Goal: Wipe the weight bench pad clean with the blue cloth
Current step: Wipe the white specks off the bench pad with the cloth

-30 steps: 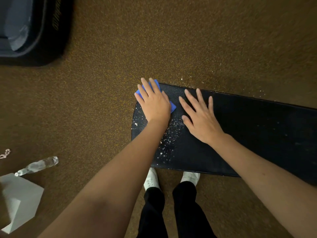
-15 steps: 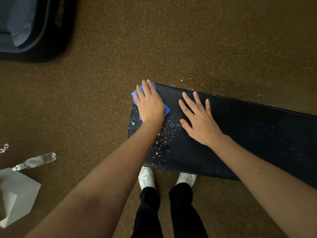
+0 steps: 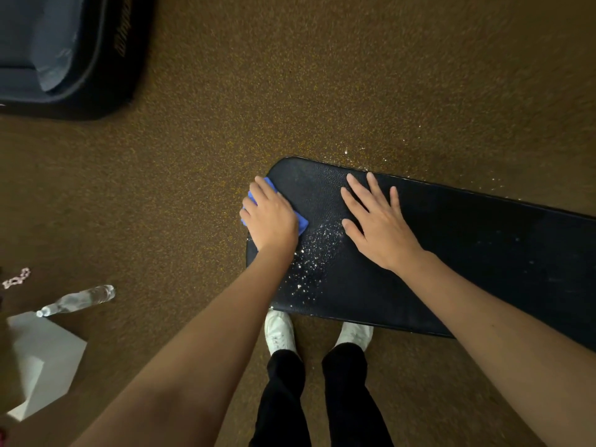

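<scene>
The black weight bench pad (image 3: 451, 246) runs from the middle of the head view to the right edge. My left hand (image 3: 271, 217) presses the folded blue cloth (image 3: 301, 224) at the pad's left end, partly over the edge; only the cloth's corners show around the hand. White crumbs (image 3: 314, 253) are scattered on the pad between my two hands. My right hand (image 3: 377, 221) lies flat on the pad with fingers spread, holding nothing.
Brown speckled carpet (image 3: 322, 75) surrounds the bench, with a few white specks past its far edge. A dark machine base (image 3: 74, 53) fills the top left. A plastic water bottle (image 3: 77, 300) and white paper (image 3: 42, 359) lie at the left. My white shoes (image 3: 279, 332) stand under the pad's near edge.
My left hand has slid the blue cloth from the pad's far left corner toward me and leftward, over the left edge. The right hand has stayed flat on the pad.
</scene>
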A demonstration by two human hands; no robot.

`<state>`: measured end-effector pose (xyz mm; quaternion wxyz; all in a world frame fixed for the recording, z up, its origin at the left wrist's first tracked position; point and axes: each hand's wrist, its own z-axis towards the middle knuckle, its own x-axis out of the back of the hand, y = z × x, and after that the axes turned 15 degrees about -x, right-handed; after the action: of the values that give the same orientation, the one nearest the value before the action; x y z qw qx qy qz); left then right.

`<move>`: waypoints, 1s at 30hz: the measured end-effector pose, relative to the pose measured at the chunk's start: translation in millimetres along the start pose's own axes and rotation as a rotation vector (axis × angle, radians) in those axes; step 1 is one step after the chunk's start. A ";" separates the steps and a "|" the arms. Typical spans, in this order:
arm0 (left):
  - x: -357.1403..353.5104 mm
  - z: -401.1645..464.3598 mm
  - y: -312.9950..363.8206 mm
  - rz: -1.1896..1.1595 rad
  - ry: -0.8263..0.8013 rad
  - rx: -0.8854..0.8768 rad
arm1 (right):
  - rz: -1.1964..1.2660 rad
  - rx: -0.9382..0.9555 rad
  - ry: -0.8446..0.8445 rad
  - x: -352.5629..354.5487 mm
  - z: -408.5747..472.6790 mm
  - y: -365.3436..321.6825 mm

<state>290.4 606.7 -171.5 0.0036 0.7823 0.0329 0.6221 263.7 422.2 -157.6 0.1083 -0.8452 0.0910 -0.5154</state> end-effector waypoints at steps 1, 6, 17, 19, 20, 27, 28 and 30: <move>2.7 7.2 -0.2 0.010 -0.025 -0.024 | 0.006 -0.003 -0.001 -0.7 -0.2 -0.5; 3.2 24.6 -5.4 -0.053 0.085 -0.073 | 0.015 -0.006 -0.010 -1.9 -0.5 -1.8; -8.4 -41.9 -15.4 -0.161 -0.013 0.187 | -0.010 -0.021 -0.032 1.0 -2.9 -3.8; -4.4 -26.2 -18.7 -0.157 -0.014 0.119 | -0.021 -0.015 -0.040 0.9 -2.8 -3.4; -2.7 -17.7 -20.8 -0.168 -0.014 0.082 | -0.025 -0.017 -0.038 0.7 -2.6 -3.3; -15.9 -41.2 -21.8 -0.230 0.129 0.227 | -0.024 -0.008 -0.036 0.5 -2.7 -2.2; -19.1 -52.9 -20.6 -0.233 0.119 0.273 | -0.024 -0.005 -0.034 0.2 -2.9 -2.1; -22.7 -73.0 -15.1 -0.252 0.105 0.314 | -0.018 -0.003 -0.028 -0.5 -3.2 -2.1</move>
<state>213.5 617.9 -177.8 -0.0423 0.7293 0.2270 0.6440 260.6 424.1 -156.0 0.1036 -0.8534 0.0828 -0.5041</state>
